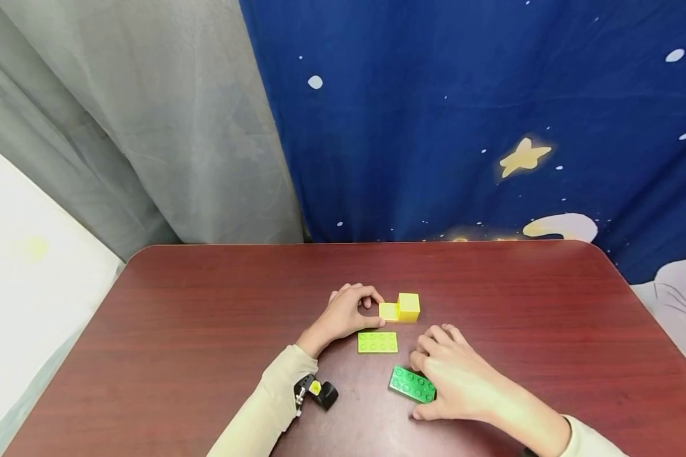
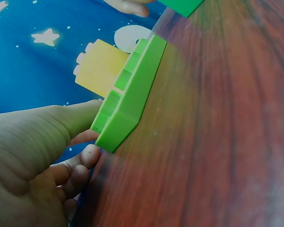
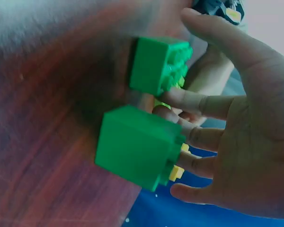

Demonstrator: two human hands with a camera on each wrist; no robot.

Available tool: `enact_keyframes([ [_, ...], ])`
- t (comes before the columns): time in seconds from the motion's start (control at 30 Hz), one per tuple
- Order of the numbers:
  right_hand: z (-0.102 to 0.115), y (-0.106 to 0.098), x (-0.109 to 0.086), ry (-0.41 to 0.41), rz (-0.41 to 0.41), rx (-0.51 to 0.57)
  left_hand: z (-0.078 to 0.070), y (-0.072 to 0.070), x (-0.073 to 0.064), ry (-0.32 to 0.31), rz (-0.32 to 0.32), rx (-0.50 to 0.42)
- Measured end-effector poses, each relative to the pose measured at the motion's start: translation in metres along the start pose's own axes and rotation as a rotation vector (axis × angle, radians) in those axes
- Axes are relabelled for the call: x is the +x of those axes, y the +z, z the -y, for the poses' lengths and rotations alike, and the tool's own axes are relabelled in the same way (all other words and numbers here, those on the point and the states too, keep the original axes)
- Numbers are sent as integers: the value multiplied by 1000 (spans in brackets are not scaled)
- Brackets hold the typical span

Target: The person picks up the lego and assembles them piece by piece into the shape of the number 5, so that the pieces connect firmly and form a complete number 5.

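Head view: green brick [image 1: 411,384] (studs up) lies beside the right hand [image 1: 458,376].

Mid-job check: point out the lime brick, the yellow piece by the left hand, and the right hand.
Lime brick [image 1: 377,343]: head view, middle of its studded top.
Yellow piece [image 1: 407,308]: head view, on its raised end.
Right hand [image 1: 455,376]: head view, back of the hand.

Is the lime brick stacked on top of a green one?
No, the lime brick lies flat on the table with no brick under it.
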State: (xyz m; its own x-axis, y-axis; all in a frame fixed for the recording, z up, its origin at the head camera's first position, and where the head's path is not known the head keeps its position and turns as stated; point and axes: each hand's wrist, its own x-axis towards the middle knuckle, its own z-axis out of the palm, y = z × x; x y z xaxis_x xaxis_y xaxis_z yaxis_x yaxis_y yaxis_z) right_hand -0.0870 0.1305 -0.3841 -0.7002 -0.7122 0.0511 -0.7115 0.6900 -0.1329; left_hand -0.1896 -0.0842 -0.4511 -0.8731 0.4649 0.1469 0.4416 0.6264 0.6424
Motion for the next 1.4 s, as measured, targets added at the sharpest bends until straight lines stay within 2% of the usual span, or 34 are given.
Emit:
enact_keyframes([
  [0.13,3,8,-1,4,10,-61,-2,-1,0,-5,11,-1],
  [0.3,4,10,-2,13,9,-86,-3,-1,1,-2,13,2],
  [0.93,0,10,-7,55,51,-11,-6,-2,1,23,4,-12],
  [1.1,-2,6,-6,53,-21,34,-6,-1,0,27,-2,-17],
  [1.4,-11,-13,-3,101,-136,168,-3,-2,0,25,-4,-6],
])
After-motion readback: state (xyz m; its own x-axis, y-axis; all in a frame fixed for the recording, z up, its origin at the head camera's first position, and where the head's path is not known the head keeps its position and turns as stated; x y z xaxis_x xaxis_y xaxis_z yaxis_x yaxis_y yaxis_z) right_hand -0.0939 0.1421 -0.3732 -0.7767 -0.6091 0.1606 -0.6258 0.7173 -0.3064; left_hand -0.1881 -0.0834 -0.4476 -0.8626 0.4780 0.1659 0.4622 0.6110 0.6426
